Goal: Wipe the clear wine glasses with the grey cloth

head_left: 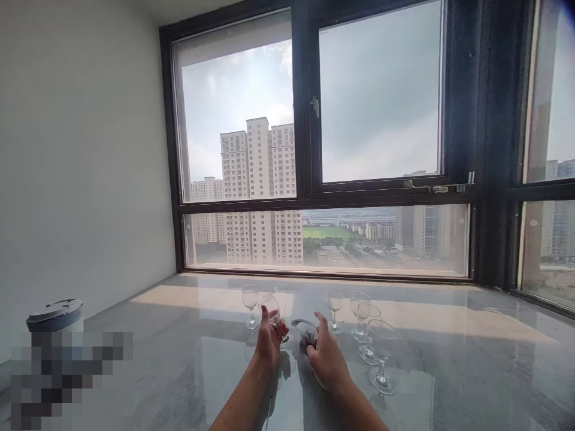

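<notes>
My left hand (268, 342) is closed around a stemmed wine glass (272, 304). The glass leans to one side, its bowl up and to the left and its foot toward the right. In my right hand (329, 358) a grey cloth (306, 331) is bunched, with the index finger extended; the cloth is apart from the held glass. Just beyond my left hand a clear wine glass (250, 299) stands upright. To the right of my right hand several more stand upright in a slanting row, from a farther wine glass (335, 301) to the nearest wine glass (381, 338).
The glossy grey marble-like surface (179, 365) mirrors the windows. Behind it are dark-framed windows (308, 149), with tall buildings outside. A white wall (90, 149) rises on the left. A lidded container (56, 314) stands at lower left beside a pixelated patch.
</notes>
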A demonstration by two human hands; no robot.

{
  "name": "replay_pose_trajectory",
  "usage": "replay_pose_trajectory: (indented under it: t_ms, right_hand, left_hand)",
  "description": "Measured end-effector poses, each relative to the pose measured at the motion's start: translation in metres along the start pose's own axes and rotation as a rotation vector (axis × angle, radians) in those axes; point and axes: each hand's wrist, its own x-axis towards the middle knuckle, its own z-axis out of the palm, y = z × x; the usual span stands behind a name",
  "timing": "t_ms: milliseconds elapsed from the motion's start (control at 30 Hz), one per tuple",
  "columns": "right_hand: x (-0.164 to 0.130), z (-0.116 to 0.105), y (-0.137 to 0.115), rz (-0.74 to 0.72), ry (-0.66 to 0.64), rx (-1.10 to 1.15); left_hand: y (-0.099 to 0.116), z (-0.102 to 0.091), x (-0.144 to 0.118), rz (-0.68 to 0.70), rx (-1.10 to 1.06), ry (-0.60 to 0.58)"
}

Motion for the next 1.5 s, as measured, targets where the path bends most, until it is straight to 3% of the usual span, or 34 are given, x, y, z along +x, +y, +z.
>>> replay_pose_trajectory:
  t_ms: [133, 300, 533, 633, 833, 1033, 1233, 1367, 1500]
  right_hand:
    - [-0.005, 0.011, 0.004, -0.107, -0.132, 0.092]
    - [-0.006, 0.014, 0.001, -0.172, -0.202, 0.253]
    - [-0.010, 0.000, -0.021, -0.067, -0.321, 0.429]
    - [-0.011, -0.002, -0.022, -0.060, -0.347, 0.443]
    - [-0.005, 0.001, -0.016, -0.117, -0.189, 0.304]
    - [0.001, 0.001, -0.013, -0.097, -0.017, 0.204]
    - [0.002, -0.001, -0.011, -0.147, 0.080, 0.246]
    - [0.001, 0.000, -0.013, -0.141, 0.068, 0.337]
    - [0.002, 0.001, -0.014, -0.150, 0.110, 0.360]
  left_hand:
    - [0.009, 0.003, -0.007, -0.142, -0.271, -0.018]
    - [0.014, 0.004, -0.008, -0.163, -0.368, 0.039]
    - [0.007, -0.002, 0.006, 0.146, -0.087, 0.265]
    - [0.006, -0.005, 0.008, 0.229, -0.014, 0.282]
    - [0.012, -0.002, 0.001, 0.179, -0.168, 0.151]
    - [0.018, 0.005, -0.006, 0.110, -0.203, 0.131]
    - [-0.004, 0.007, -0.010, -0.035, 0.048, -0.157]
    - [-0.026, 0.002, -0.003, -0.009, 0.261, -0.289]
    - [-0.036, 0.000, 0.001, 0.043, 0.360, -0.366]
